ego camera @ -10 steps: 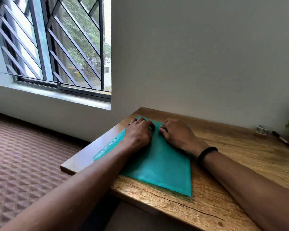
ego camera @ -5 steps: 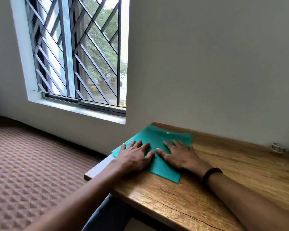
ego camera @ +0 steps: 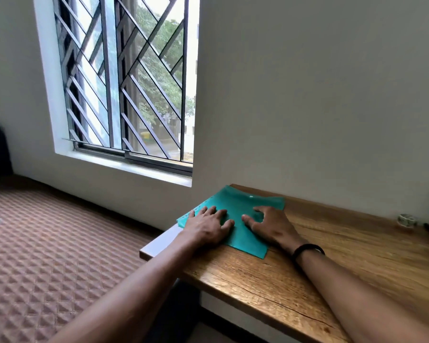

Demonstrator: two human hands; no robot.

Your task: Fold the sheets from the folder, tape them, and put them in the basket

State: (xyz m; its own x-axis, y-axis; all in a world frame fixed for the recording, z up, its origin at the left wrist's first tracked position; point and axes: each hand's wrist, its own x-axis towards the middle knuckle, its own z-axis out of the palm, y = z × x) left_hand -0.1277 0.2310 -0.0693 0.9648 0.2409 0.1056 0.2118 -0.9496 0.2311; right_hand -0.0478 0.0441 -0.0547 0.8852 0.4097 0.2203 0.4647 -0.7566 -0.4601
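Wooden desk (ego camera: 332, 256): left hand (ego camera: 206, 227) and right hand (ego camera: 270, 226) press flat, fingers spread, on the green sheet (ego camera: 235, 209), likely creasing; taping seems next.

- The left hand (ego camera: 208, 227) lies palm down, fingers spread and nearly straight, thumb tucked toward the middle.
- The right hand (ego camera: 270, 226) lies palm down just beside it, fingers splayed and slightly bent at the knuckles, thumb pointing toward the left hand.
- Both bare forearms reach forward from the lower edge, converging.
- The right wrist wears a thin black band (ego camera: 307, 251).
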